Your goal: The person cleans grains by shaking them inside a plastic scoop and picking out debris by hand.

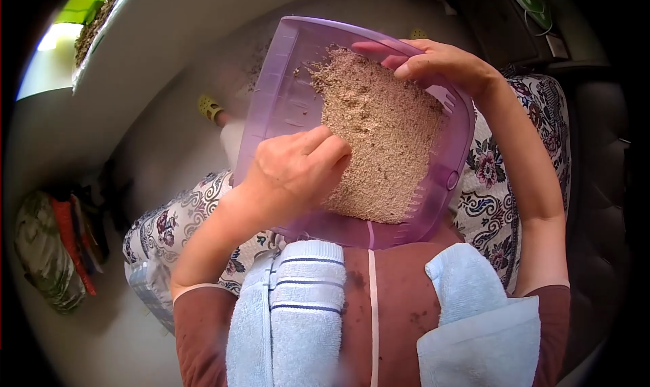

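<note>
A translucent purple plastic winnowing tray (267,109) is held tilted above my lap, its near edge by my belly. A wide layer of small tan grains or seeds (386,143) lies in it, with darker bits and stalky chaff toward the far edge. My right hand (440,62) grips the tray's far right rim, thumb inside over the grain. Over the left side of the grain is my left hand (298,163), its fingers curled together in a pinch. Whatever they hold, if anything, is hidden.
Patterned cloth (491,170) covers my lap. A light blue towel (305,312) hangs down my front. At upper left stands a ledge (101,41) with dark loose material and a green packet (81,4). Bags (51,245) lie at left; a dark padded seat (602,184) is at right.
</note>
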{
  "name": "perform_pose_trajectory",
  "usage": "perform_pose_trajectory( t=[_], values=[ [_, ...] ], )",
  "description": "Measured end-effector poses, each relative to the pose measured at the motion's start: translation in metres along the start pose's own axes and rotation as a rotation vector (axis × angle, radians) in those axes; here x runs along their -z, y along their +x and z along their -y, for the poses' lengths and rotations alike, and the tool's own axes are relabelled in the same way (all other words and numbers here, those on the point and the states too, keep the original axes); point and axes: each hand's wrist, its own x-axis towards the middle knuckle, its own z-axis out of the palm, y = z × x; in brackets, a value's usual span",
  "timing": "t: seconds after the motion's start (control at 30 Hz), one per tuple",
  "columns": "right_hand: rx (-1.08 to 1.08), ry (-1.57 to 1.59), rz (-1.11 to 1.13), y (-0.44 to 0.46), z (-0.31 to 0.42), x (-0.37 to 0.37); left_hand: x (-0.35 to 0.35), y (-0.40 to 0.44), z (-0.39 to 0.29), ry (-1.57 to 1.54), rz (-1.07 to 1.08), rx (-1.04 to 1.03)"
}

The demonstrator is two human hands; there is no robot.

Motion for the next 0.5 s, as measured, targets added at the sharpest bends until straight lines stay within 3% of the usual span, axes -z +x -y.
perform_pose_trajectory(
  t=[0.1, 0.13, 0.17, 0.2, 0.23, 0.33, 0.43, 0.5],
  values=[
    [-0.005, -0.039, -0.035, -0.005, -0.001, 0.004, 0.030, -0.005, 0.010, -0.118, -0.213, 0.136],
    [0.017, -0.019, -0.052, -0.006, -0.003, 0.006, 0.034, -0.019, 0.032, -0.086, -0.509, 0.242],
    [0.034, 0.008, -0.070, -0.010, -0.007, 0.006, 0.043, -0.024, 0.043, -0.070, -0.721, 0.513],
    [0.047, 0.038, -0.088, -0.013, -0.013, 0.006, 0.052, -0.026, 0.052, 0.363, -0.775, 0.491],
    [0.061, 0.029, -0.102, -0.014, -0.018, 0.009, 0.050, -0.037, 0.066, 0.818, -0.744, 0.572],
    [0.027, -0.005, -0.115, -0.019, -0.019, 0.010, 0.047, -0.050, 0.056, 0.474, -0.643, 0.494],
    [0.055, 0.007, -0.065, -0.011, -0.023, 0.008, 0.031, -0.026, 0.022, -0.269, -0.252, 0.332],
    [0.072, 0.006, -0.062, -0.010, -0.019, 0.006, 0.016, -0.003, -0.001, -0.290, -0.005, 0.147]
  ],
)
